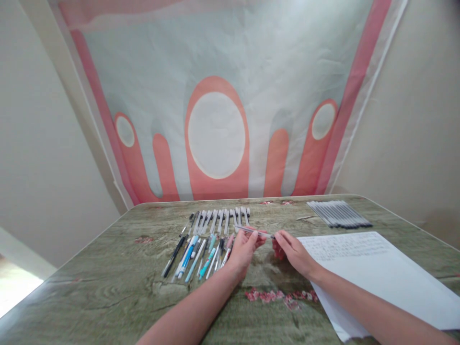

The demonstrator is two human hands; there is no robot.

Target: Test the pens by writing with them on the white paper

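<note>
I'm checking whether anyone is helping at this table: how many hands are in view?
2. The left hand holds a slim pen beside the coloured pens; the right hand is at its right end, near the paper. No others show.

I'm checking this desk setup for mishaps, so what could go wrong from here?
The pen seems held only by the fingers of the left hand and right hand, so it might slip if either loosens. The left hand is close to the loose pens and could nudge them out of line. The right forearm reaches across the paper and may shift or crease it.
</note>
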